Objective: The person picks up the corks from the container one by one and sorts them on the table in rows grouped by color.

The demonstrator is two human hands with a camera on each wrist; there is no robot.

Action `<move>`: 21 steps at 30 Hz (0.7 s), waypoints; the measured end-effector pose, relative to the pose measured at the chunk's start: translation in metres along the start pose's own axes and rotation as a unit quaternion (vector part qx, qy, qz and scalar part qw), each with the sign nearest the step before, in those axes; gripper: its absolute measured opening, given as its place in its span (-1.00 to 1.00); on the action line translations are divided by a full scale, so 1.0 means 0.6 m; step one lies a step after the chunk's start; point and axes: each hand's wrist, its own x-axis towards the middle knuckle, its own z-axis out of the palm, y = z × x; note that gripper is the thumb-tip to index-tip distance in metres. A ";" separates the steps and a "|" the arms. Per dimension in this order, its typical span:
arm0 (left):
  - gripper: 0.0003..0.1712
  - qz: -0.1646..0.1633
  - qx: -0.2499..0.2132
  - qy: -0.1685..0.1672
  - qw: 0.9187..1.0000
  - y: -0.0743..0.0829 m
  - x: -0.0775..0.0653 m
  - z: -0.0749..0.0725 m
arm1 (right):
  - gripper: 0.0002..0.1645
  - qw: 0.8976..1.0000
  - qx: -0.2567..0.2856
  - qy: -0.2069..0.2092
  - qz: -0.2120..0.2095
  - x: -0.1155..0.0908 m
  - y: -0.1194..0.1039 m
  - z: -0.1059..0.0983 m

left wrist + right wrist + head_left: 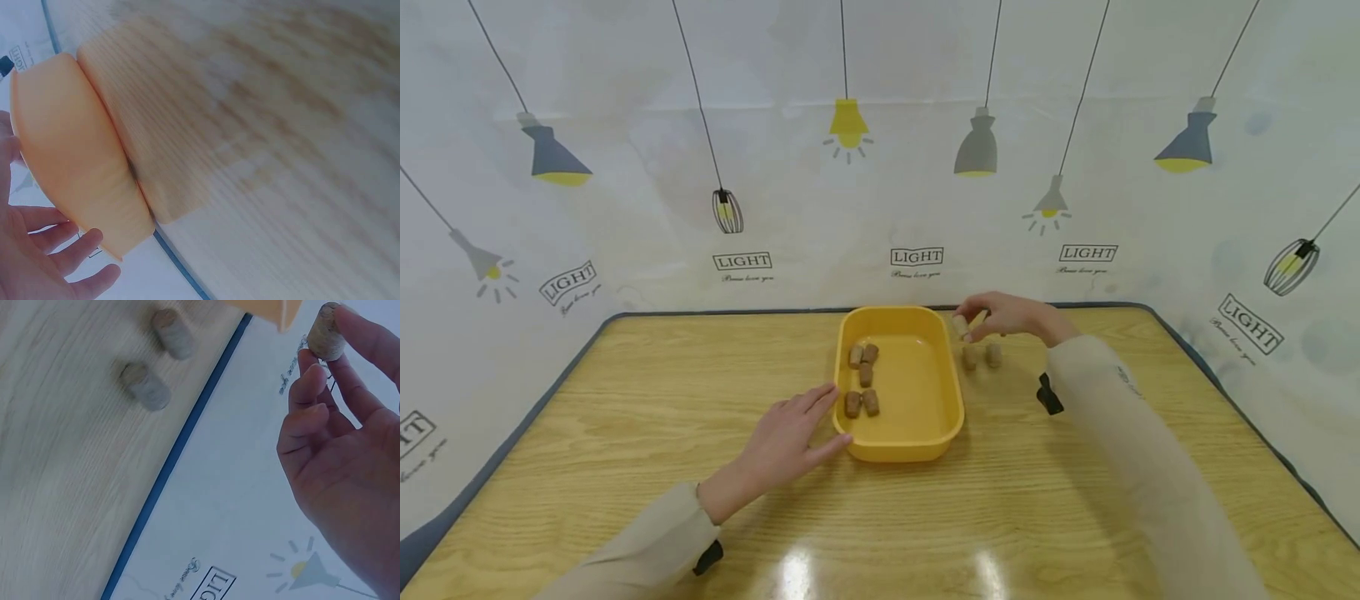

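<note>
Between thumb and fingertips, my right hand [1003, 317] pinches a cork [326, 331], held up by the far right rim of the yellow tray [917, 417]. Below that hand, two more corks, a nearer cork [145, 386] and a farther cork [173, 333], stand on the table just right of the tray. Inside the tray, several brown corks [867, 373] are gathered along its left side. My left hand [786, 437] rests against the tray's left wall, its fingers extended at the rim and its thumb at the near left corner.
The wooden table [700, 358] spreads around the tray, with a dark blue edge along its back. Behind it rises a white backdrop [790, 167] printed with hanging lamps. A black strap [1049, 394] hangs at my right sleeve.
</note>
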 end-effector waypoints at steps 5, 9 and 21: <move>-0.24 0.001 0.003 0.001 1.000 0.000 0.000 0.000 | -0.42 1.000 0.002 0.016 0.002 -0.023 0.031 -0.005; -0.25 0.002 0.003 0.004 1.000 0.000 0.000 0.000 | -0.42 0.999 0.009 0.033 0.005 -0.038 0.057 -0.005; -0.24 0.000 0.001 0.002 1.000 0.000 0.000 0.001 | -0.47 0.994 0.006 0.109 -0.021 -0.060 0.129 0.021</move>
